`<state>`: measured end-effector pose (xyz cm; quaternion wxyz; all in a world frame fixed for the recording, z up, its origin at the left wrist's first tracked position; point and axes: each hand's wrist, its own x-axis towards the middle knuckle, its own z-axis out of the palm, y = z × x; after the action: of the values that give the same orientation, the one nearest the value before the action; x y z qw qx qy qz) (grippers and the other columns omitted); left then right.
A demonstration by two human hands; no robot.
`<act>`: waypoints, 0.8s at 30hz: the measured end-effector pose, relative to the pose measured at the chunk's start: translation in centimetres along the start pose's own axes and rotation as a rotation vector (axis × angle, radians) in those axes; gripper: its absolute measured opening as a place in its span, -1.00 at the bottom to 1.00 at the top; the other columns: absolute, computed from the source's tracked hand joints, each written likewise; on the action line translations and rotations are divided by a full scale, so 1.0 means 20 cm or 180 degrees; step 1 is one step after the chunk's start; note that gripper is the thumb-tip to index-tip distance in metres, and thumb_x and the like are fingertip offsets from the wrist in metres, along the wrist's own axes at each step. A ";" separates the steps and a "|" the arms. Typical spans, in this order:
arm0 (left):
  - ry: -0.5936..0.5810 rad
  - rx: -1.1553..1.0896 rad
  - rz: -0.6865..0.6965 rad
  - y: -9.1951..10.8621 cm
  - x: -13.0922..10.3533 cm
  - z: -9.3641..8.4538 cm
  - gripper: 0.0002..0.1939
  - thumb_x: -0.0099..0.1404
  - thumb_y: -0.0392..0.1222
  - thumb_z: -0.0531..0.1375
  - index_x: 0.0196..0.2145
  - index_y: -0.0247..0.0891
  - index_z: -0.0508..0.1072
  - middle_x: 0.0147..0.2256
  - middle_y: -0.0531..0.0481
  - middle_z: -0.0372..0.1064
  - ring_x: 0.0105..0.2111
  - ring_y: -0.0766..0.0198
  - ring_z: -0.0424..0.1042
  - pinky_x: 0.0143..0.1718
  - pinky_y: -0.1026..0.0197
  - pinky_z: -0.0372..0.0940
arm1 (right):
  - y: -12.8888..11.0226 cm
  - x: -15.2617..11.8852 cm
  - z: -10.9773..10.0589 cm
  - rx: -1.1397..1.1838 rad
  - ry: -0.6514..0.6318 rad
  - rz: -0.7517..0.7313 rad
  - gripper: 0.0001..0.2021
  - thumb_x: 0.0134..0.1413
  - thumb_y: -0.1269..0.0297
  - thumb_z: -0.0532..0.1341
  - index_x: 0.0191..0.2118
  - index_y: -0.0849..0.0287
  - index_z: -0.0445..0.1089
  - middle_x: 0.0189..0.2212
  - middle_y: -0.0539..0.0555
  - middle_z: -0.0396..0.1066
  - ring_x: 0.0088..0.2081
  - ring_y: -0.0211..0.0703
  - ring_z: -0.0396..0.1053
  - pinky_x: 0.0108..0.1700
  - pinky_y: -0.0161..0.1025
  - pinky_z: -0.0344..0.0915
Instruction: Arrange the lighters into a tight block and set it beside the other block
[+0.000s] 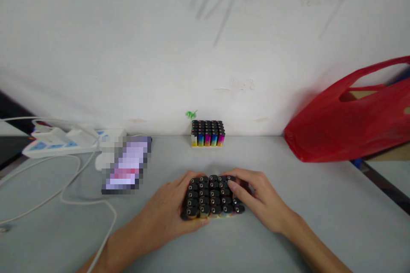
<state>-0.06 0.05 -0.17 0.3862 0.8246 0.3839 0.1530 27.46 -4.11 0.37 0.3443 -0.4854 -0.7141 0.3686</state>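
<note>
A block of black-topped lighters stands in several rows on the grey table, close to me. My left hand is wrapped round its left side, the thumb along the near edge and the fingers behind. At the far right corner of the block, my right hand is closed on a lighter, thumb against its top and fingers behind it. Some tops in the right column sit unevenly, and the right fingers partly hide that side. Farther back, a second block of lighters with bright multicoloured bodies stands near the wall.
On the left lie a phone with a blurred screen, a white power strip with plugs, and a loose white cable that runs over my left forearm. A red bag leans at the right by the white wall.
</note>
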 end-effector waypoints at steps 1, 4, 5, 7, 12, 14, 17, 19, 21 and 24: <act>0.0004 -0.0004 0.0007 0.00 0.00 0.00 -0.37 0.28 -0.18 0.50 0.20 0.01 0.36 0.10 0.03 0.56 0.06 -0.03 0.60 0.04 0.03 0.45 | 0.00 0.00 0.00 -0.0010 -0.0002 -0.0001 -0.65 0.59 0.06 0.16 0.15 0.09 0.63 -0.26 0.02 0.59 -0.29 -0.12 0.46 -0.19 -0.19 0.34; 0.0020 0.0005 0.0025 0.00 0.01 0.00 -0.36 0.26 -0.19 0.51 0.20 0.02 0.37 0.11 0.04 0.56 0.07 -0.03 0.59 0.06 0.03 0.44 | 0.00 0.00 0.00 -0.0020 0.0003 -0.0001 -0.65 0.60 0.06 0.15 0.13 0.08 0.63 -0.28 0.02 0.58 -0.30 -0.12 0.45 -0.20 -0.19 0.34; 0.0022 0.0011 0.0025 0.00 0.01 0.00 -0.36 0.26 -0.20 0.51 0.20 0.02 0.37 0.11 0.05 0.56 0.07 -0.02 0.59 0.07 0.03 0.44 | 0.00 0.00 0.00 -0.0019 0.0002 -0.0001 -0.65 0.59 0.06 0.15 0.13 0.08 0.63 -0.29 0.02 0.58 -0.31 -0.12 0.45 -0.20 -0.19 0.35; 0.0010 0.0011 0.0001 0.00 0.00 0.00 -0.36 0.26 -0.20 0.51 0.20 0.02 0.37 0.11 0.05 0.56 0.07 -0.02 0.59 0.06 0.04 0.44 | 0.00 0.00 0.00 -0.0015 -0.0003 0.0007 -0.66 0.59 0.06 0.16 0.12 0.09 0.63 -0.29 0.01 0.58 -0.31 -0.12 0.46 -0.19 -0.19 0.35; -0.0007 0.0029 -0.0020 0.01 0.00 0.00 -0.36 0.27 -0.19 0.51 0.20 0.02 0.36 0.13 0.04 0.55 0.07 -0.02 0.59 0.06 0.04 0.44 | 0.00 0.00 0.00 -0.0029 -0.0027 0.0008 -0.65 0.60 0.04 0.15 0.11 0.08 0.62 -0.25 0.02 0.60 -0.28 -0.11 0.48 -0.19 -0.19 0.35; -0.0012 0.0069 -0.0033 0.01 0.00 -0.01 -0.36 0.26 -0.21 0.51 0.19 0.00 0.35 0.13 0.03 0.54 0.09 -0.02 0.58 0.09 0.02 0.43 | 0.00 0.00 0.00 -0.0061 -0.0025 0.0007 -0.65 0.60 0.04 0.14 0.12 0.08 0.62 -0.24 0.03 0.61 -0.27 -0.11 0.49 -0.18 -0.19 0.35; -0.0009 0.0097 -0.0026 0.01 0.00 -0.01 -0.35 0.26 -0.21 0.51 0.20 0.00 0.35 0.14 0.02 0.54 0.10 -0.03 0.58 0.10 0.02 0.43 | 0.00 -0.01 0.00 -0.0110 -0.0002 -0.0001 -0.66 0.60 0.05 0.15 0.11 0.07 0.62 -0.24 0.02 0.61 -0.27 -0.11 0.50 -0.17 -0.19 0.35; -0.0006 0.0092 -0.0021 0.01 0.00 0.00 -0.35 0.26 -0.19 0.52 0.20 0.01 0.34 0.13 0.03 0.54 0.09 -0.02 0.58 0.08 0.03 0.44 | 0.00 -0.01 -0.01 -0.0118 0.0011 -0.0004 -0.66 0.60 0.05 0.15 0.13 0.06 0.63 -0.23 0.02 0.62 -0.26 -0.11 0.50 -0.16 -0.18 0.36; -0.0011 0.0087 -0.0017 0.01 0.00 0.00 -0.34 0.27 -0.19 0.51 0.21 0.02 0.34 0.14 0.04 0.54 0.10 -0.02 0.58 0.08 0.03 0.44 | 0.00 0.00 -0.01 -0.0118 0.0005 0.0002 -0.66 0.60 0.05 0.15 0.15 0.06 0.62 -0.22 0.03 0.63 -0.25 -0.09 0.51 -0.16 -0.18 0.37; -0.0017 0.0106 -0.0003 0.01 0.00 0.00 -0.34 0.26 -0.20 0.51 0.22 0.01 0.35 0.15 0.02 0.54 0.13 -0.04 0.57 0.12 0.02 0.43 | 0.00 0.00 0.00 -0.0148 -0.0008 0.0016 -0.65 0.60 0.05 0.15 0.16 0.06 0.62 -0.23 0.03 0.63 -0.27 -0.09 0.51 -0.17 -0.17 0.37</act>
<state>0.02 0.07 0.00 0.3736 0.8312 0.3857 0.1442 27.55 -4.19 0.46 0.3311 -0.4946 -0.7217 0.3533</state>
